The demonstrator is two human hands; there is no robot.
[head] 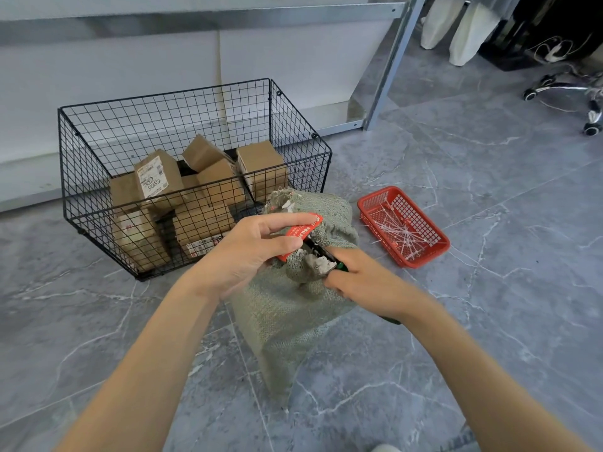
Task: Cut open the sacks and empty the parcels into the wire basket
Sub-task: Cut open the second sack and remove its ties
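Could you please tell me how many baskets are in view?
2: the black wire basket behind the sack, and the red plastic basket to the sack's right. None appears hidden.

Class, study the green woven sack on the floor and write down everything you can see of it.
The grey-green coarse woven sack stands upright on the grey marbled floor tiles, bulging and full, just in front of the black wire basket. Its neck is bunched at the top with frayed whitish edges. A red card tag sits at the neck, pinched by the left hand. The right hand holds a dark tool with a green handle against the neck.
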